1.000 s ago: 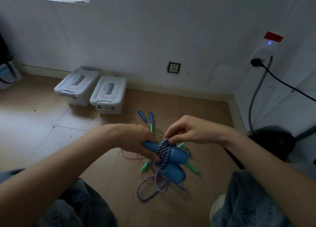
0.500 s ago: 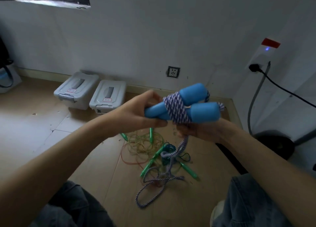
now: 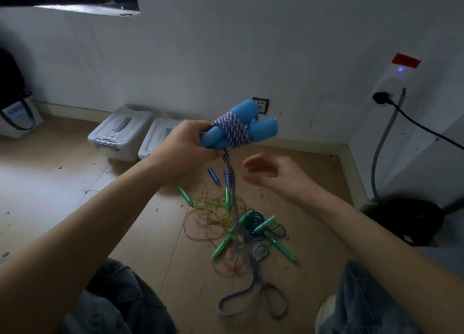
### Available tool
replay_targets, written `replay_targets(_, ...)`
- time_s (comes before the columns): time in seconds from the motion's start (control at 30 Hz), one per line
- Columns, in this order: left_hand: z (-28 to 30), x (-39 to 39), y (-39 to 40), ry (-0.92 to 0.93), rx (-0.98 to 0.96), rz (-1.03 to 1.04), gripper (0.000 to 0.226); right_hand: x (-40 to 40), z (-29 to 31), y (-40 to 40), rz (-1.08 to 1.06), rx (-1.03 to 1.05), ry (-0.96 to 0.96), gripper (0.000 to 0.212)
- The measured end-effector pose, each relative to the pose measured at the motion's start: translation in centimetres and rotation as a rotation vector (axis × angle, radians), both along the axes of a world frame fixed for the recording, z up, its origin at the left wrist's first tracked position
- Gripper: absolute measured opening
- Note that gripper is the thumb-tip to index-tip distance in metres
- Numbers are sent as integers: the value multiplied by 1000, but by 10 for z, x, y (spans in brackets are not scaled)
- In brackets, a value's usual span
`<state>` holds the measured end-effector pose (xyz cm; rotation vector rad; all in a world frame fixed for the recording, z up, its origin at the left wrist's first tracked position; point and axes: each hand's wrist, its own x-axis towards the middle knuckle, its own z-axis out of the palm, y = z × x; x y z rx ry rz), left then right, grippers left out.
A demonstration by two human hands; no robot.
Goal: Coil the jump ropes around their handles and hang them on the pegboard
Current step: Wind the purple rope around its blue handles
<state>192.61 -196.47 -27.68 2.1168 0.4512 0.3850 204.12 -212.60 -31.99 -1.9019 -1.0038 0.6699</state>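
Up in front of the white wall, I hold the blue foam handles in my left hand, fingers curled round their near ends, with a band of purple-and-white braided rope wrapped across the two where they cross. My right hand hovers just beside and below, fingers loosely spread, holding nothing, blurred a little. So this coil is only partly made: a long tail of the same braided rope hangs straight down from the bundle and ends in slack loops on the wooden floor between my knees. I judge that tail needs winding on before this one can be hung.

Down on the floor, toward the far corner, plenty waits: a tangle of thin cords, yellow, red and dark teal, with green handles scattered through it and two slim blue handles beyond. None of those looks coiled. No pegboard shows from here, so nothing I can see is hung yet. Two grey lidded bins sit against the skirting at the back.

By my reckoning, early going: one rope partway, the rest untouched.
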Motion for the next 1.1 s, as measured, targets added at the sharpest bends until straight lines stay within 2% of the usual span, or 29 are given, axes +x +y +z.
replay_targets(0.1,3,5,-13,1,58,-75,28,-15,4,17,-36,227,56,14)
replay_targets(0.17,7,8,-15,-37,14,-83,27,-19,7,22,-75,310,65,6)
replay_targets(0.3,18,5,-7,-112,-86,-21,30,-14,6,24,-129,125,-129,23)
replay_targets(0.37,25,6,1,-179,-124,49,31,-9,7,21,-192,62,-119,32)
replay_targets(0.43,31,6,11,-226,-163,137,32,-4,10,17,-205,28,-45,36)
replay_targets(0.5,29,6,22,-237,-145,216,33,2,16,13,-150,30,137,37)
replay_targets(0.57,20,7,30,-208,-164,277,35,7,23,8,11,105,412,35)
replay_targets(0.63,10,10,38,-173,-213,338,35,12,31,2,233,195,604,31)
replay_targets(0.73,-4,6,58,-130,-233,528,34,19,36,-6,416,164,646,26)
replay_targets(0.8,-14,0,68,-52,-182,638,35,22,35,-9,414,151,620,27)
replay_targets(0.87,-22,-3,65,81,-82,637,36,25,32,-8,352,83,533,30)
replay_targets(0.93,-23,-1,53,180,-33,537,38,27,24,-5,254,-168,236,33)
replay_targets(1.0,-20,3,38,210,-61,414,38,26,16,-3,134,-458,-157,32)
replay_targets(1.03,-17,5,31,209,-83,354,35,23,14,-2,76,-530,-271,39)
replay_targets(1.1,-13,9,16,180,-139,219,28,13,10,2,46,-449,-238,64)
